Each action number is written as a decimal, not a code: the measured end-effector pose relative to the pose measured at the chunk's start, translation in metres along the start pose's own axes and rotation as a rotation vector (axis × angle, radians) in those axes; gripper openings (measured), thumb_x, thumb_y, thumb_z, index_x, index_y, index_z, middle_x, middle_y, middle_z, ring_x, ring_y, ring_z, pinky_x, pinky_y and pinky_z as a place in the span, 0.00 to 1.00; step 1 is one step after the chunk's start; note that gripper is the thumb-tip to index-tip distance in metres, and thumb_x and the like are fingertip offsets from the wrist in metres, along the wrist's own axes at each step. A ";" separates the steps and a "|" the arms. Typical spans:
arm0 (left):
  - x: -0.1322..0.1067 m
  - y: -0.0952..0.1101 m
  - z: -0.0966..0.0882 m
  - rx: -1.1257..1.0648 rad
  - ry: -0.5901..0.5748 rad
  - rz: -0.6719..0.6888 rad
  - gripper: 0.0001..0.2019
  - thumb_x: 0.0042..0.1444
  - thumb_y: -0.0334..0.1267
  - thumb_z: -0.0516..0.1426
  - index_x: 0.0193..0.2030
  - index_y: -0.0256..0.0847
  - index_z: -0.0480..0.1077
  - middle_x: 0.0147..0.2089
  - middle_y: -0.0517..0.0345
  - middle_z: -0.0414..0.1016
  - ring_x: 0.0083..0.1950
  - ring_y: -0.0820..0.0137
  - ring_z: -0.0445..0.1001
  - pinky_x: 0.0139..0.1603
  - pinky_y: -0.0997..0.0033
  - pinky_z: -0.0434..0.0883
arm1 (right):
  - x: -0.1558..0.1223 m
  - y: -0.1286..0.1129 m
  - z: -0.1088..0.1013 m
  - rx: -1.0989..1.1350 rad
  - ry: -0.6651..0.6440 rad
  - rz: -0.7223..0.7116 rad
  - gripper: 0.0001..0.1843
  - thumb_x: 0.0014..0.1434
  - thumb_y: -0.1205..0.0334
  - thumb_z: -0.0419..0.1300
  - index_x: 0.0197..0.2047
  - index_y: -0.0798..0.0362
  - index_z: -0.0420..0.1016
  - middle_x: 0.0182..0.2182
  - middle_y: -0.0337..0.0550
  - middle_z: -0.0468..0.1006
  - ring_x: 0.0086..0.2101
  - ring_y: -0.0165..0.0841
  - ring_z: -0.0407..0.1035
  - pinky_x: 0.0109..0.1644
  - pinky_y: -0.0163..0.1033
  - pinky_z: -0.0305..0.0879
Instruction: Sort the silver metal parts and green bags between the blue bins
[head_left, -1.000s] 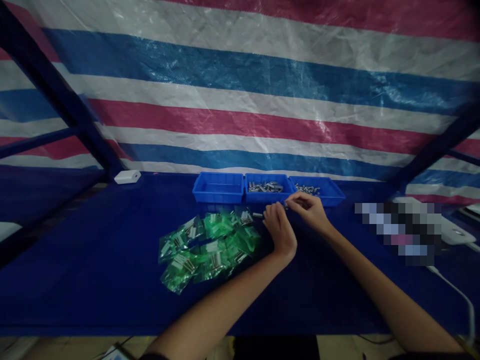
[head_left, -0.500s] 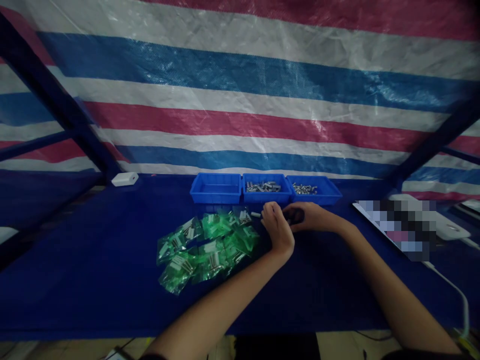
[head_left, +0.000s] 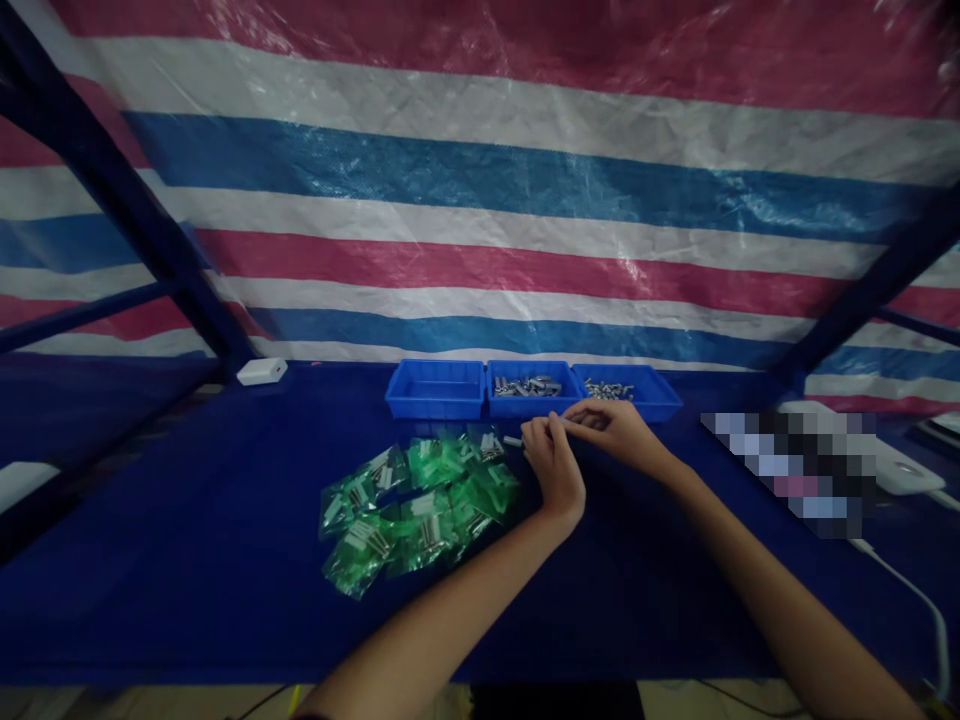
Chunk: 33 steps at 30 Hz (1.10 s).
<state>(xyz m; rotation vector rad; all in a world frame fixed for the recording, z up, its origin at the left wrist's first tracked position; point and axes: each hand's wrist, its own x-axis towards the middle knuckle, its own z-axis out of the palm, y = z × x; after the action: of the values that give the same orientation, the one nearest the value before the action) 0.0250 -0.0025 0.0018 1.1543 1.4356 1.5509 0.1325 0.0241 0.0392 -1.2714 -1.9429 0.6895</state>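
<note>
Left fingers (head_left: 541, 432) and right fingers (head_left: 581, 415) meet tip to tip, pinched on small part (head_left: 561, 421), centre frame, just above desk (head_left: 187, 560); too small to identify. Left hand (head_left: 553, 462) curled, right hand (head_left: 619, 432) reaching across. Judged step: fitting or sorting one piece. Next move likely needs fine, steady pinch. Loose metal piece (head_left: 512, 440) just left. Green bags (head_left: 420, 495) lower left. Blue trays (head_left: 436, 388) behind.

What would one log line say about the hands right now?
left hand: fingertips meet right hand | held item: too small to tell | green bags: beside left hand | blue trays: behind hands
</note>
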 end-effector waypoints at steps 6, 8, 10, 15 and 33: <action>0.000 0.000 0.000 -0.053 -0.050 -0.015 0.15 0.62 0.44 0.41 0.29 0.43 0.60 0.36 0.56 0.65 0.43 0.67 0.65 0.47 0.65 0.62 | 0.001 0.004 0.003 0.101 0.026 -0.031 0.18 0.47 0.47 0.63 0.34 0.53 0.78 0.23 0.39 0.75 0.21 0.27 0.66 0.23 0.33 0.62; 0.001 0.002 0.000 -0.032 -0.053 -0.036 0.15 0.62 0.43 0.41 0.29 0.43 0.60 0.36 0.57 0.66 0.43 0.67 0.65 0.48 0.65 0.61 | 0.001 0.006 0.004 0.184 0.013 -0.025 0.17 0.46 0.49 0.64 0.34 0.53 0.78 0.25 0.40 0.77 0.24 0.30 0.69 0.27 0.34 0.66; 0.001 0.003 -0.001 -0.019 -0.058 -0.045 0.15 0.62 0.42 0.41 0.28 0.43 0.60 0.35 0.57 0.66 0.42 0.67 0.65 0.47 0.65 0.61 | 0.002 0.006 0.005 0.274 0.017 -0.011 0.17 0.45 0.50 0.65 0.34 0.53 0.77 0.27 0.42 0.78 0.28 0.32 0.72 0.32 0.37 0.69; 0.000 0.004 -0.001 -0.006 -0.082 -0.025 0.17 0.63 0.40 0.39 0.23 0.42 0.55 0.30 0.58 0.63 0.37 0.68 0.64 0.43 0.65 0.61 | 0.001 -0.001 0.009 0.390 0.085 0.028 0.15 0.46 0.50 0.64 0.31 0.53 0.76 0.23 0.41 0.77 0.26 0.32 0.72 0.33 0.39 0.70; -0.021 0.013 -0.010 0.081 -0.127 0.389 0.09 0.59 0.43 0.42 0.36 0.43 0.57 0.37 0.55 0.63 0.40 0.66 0.63 0.44 0.62 0.59 | 0.006 0.009 0.005 0.401 0.377 0.220 0.20 0.45 0.44 0.64 0.30 0.53 0.76 0.20 0.39 0.73 0.23 0.30 0.68 0.27 0.35 0.64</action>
<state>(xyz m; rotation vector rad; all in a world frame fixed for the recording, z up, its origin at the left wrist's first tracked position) 0.0237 -0.0272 0.0118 1.6255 1.2501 1.6501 0.1315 0.0323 0.0310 -1.2604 -1.2979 0.8305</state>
